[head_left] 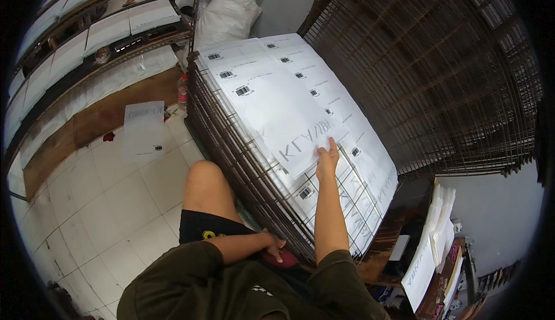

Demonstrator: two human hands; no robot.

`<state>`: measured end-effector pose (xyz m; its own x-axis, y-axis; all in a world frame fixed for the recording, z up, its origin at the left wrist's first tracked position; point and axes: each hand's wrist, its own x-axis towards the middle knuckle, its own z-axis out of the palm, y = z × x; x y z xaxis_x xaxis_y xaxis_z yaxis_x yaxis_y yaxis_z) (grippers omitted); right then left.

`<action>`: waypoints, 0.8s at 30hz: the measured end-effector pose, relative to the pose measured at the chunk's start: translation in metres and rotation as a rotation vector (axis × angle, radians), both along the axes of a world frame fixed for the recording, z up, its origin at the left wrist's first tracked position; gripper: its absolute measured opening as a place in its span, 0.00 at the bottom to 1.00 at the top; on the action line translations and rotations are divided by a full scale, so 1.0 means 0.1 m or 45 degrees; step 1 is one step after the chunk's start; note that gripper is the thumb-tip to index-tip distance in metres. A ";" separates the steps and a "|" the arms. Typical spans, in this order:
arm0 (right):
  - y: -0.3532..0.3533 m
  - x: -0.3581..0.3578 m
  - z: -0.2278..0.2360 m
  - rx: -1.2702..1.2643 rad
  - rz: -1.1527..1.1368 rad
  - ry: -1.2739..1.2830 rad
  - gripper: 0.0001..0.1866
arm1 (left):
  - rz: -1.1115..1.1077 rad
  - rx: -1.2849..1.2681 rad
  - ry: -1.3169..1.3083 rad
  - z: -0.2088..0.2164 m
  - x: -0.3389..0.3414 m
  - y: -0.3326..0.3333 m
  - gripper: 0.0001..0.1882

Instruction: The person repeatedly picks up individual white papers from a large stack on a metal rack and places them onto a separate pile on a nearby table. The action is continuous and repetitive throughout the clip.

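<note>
My right hand [328, 159] reaches over a wire drying rack [254, 175] and pinches the lower edge of a white printed sheet [277, 109]. That sheet has large grey lettering near the held edge and a small black barcode-like mark at its far end. It overlaps other white sheets [341, 103] spread over the rack's wires. Near my lap, my left hand [274, 246] hangs loose with its fingers apart, beside the rack's near side. A dark red thing [281, 259] shows just under it; its kind cannot be made out.
Raised wire racks [428, 71] lean at the right. Another white sheet [143, 129] lies on the tiled floor [110, 204] to the left, near shelves [104, 66] with white stacks. A white sack [228, 17] stands behind the rack. A wooden shelf [381, 256] stands at lower right.
</note>
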<state>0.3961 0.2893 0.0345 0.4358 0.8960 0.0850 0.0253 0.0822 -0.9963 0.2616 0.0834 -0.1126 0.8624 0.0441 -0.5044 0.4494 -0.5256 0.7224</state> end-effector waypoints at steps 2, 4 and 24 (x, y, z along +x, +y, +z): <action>0.01 0.06 -0.19 -0.031 -0.036 -0.009 0.37 | -0.033 0.002 0.056 0.20 -0.05 0.03 0.45; 0.00 0.07 -0.26 -0.037 -0.066 -0.001 0.37 | -0.052 0.017 0.101 0.27 -0.04 0.04 0.46; -0.09 0.01 -0.23 -0.107 -0.002 0.030 0.37 | -0.012 -0.011 0.134 0.13 0.03 0.00 0.47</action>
